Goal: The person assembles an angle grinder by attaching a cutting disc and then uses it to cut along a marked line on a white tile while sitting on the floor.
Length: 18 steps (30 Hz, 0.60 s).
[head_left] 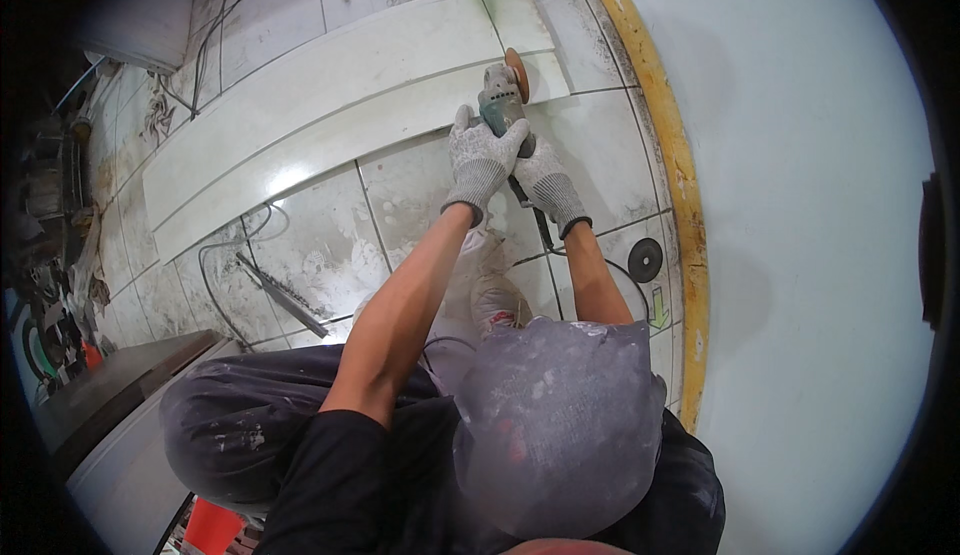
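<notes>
An angle grinder (503, 100) with a grey head and teal body is held over two long pale tile strips (330, 95) lying on the floor, its orange-brown disc (516, 75) at their right end. My left hand (482, 160), in a grey knit glove, is closed on the grinder's body. My right hand (543, 180), gloved alike, grips the tool just behind, to the right. A black cord runs down from beneath my hands. Whether the disc touches the strips I cannot tell.
A yellow edge strip (660, 125) borders the pale wall (820, 225) at right. A black disc (645, 260) lies near my right forearm. At left are a metal bar (280, 293), loose cables, a rag (158, 113) and clutter. My knees are bent below.
</notes>
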Available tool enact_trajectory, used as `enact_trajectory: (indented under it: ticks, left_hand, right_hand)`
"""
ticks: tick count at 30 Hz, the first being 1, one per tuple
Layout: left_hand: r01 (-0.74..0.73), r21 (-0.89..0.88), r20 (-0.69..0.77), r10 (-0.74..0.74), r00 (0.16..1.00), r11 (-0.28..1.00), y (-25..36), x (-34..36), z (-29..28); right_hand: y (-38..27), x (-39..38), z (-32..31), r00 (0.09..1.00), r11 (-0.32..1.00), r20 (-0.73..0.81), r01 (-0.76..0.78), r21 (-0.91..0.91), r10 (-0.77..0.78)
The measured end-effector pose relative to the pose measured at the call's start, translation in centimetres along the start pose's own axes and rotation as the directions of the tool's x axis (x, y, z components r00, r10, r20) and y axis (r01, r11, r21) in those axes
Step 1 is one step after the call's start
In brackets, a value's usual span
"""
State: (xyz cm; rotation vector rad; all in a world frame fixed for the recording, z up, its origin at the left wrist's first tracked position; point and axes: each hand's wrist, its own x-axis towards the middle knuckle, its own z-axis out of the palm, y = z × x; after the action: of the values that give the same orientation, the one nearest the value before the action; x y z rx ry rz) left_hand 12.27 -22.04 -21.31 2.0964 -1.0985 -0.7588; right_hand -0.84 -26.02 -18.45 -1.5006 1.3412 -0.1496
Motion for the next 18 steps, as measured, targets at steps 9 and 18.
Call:
enact_trajectory:
  ticks: [9,18]
  left_hand:
    - [0.008,0.008,0.0,-0.008,1.0,1.0,0.5,-0.3,-0.2]
    - [0.003,0.03,-0.002,-0.003,1.0,1.0,0.6,-0.6,-0.3]
  right_hand:
    - [0.4,-0.2,0.2,0.998,0.993,-0.06,0.003,-0.119,-0.01]
    - [-1.1,-1.8,-0.5,1.0,0.997,-0.008,0.021,-0.077,-0.022]
